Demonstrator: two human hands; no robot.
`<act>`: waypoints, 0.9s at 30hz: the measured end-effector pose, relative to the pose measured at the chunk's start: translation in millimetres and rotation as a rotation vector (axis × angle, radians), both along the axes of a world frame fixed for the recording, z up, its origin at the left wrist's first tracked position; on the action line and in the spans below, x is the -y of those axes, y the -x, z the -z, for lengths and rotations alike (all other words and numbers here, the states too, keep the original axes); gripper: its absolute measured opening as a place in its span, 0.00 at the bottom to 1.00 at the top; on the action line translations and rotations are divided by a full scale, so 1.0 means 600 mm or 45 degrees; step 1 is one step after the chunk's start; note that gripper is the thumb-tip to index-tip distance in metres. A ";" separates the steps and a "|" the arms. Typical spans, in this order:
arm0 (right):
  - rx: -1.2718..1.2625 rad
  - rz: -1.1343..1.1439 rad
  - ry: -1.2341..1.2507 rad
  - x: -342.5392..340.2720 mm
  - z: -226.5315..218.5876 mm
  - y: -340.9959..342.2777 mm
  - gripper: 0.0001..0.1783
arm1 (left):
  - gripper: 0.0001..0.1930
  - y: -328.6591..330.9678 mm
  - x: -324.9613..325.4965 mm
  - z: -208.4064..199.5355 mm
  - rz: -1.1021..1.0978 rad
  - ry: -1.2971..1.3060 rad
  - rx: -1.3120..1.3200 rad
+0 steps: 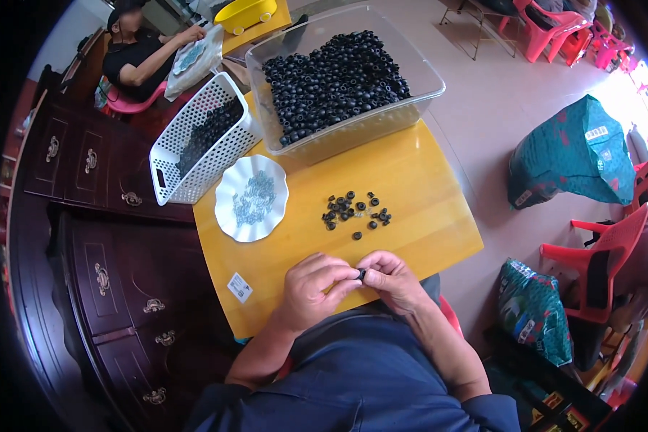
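Between the fingertips of my left hand (317,286) and my right hand (392,279) is a small round black part (361,273), pinched by both above the near edge of the yellow table (410,209). The fingers cover most of it. Beyond my hands lies a loose group of small black ring-shaped parts (349,209), with a few clear bits among them. To the left, a white wavy-edged plate (227,217) carries a heap of small clear, pale bluish pieces (255,198).
A clear plastic bin (353,122) full of black parts stands at the table's far side, beside a white perforated basket (169,189). Dark wooden drawers (115,281) line the left. Green sacks (569,155) and a pink chair (597,266) are right. Another person (140,65) sits far left.
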State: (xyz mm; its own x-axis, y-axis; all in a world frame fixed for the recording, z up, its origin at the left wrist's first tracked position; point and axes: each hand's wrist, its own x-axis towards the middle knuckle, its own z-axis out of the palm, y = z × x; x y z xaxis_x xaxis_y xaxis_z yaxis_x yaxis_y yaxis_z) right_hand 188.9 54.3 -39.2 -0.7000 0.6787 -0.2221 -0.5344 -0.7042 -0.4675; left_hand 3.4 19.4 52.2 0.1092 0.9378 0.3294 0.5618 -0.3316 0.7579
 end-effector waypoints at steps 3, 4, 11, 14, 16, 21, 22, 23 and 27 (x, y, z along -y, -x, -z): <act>-0.059 0.007 0.035 0.003 0.002 0.002 0.13 | 0.12 -0.006 0.006 0.002 -0.050 -0.004 0.039; -0.082 0.006 0.046 0.003 0.003 0.002 0.13 | 0.12 -0.008 0.007 0.003 -0.090 -0.001 0.089; -0.082 -0.001 0.081 0.006 0.004 -0.002 0.13 | 0.12 -0.012 0.011 -0.001 -0.081 0.011 0.017; -0.088 -0.001 0.079 0.008 0.005 -0.002 0.13 | 0.12 -0.016 0.013 -0.001 -0.080 0.006 0.018; -0.082 0.004 0.043 0.008 0.005 -0.004 0.12 | 0.12 -0.017 0.014 -0.002 -0.075 0.006 0.010; 0.001 -0.006 -0.025 0.009 0.006 -0.003 0.12 | 0.11 -0.015 0.017 -0.003 -0.076 0.026 -0.021; 0.026 -0.016 -0.050 0.009 0.006 -0.003 0.12 | 0.11 -0.015 0.017 -0.004 -0.082 0.037 -0.014; 0.024 -0.017 -0.052 0.009 0.006 -0.004 0.12 | 0.11 -0.014 0.018 -0.004 -0.083 0.035 -0.015; 0.052 -0.039 -0.101 0.011 0.003 -0.005 0.13 | 0.12 -0.010 0.025 0.002 -0.075 0.131 0.111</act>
State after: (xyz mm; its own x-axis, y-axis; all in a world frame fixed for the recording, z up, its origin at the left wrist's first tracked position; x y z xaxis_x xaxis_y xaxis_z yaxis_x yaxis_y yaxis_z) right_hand 192.1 48.0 -40.7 -0.7120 0.6740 -0.1969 -0.4929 -0.6795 -0.5434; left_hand 9.6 4.4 50.8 0.0283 0.9712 0.2368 0.5082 -0.2179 0.8332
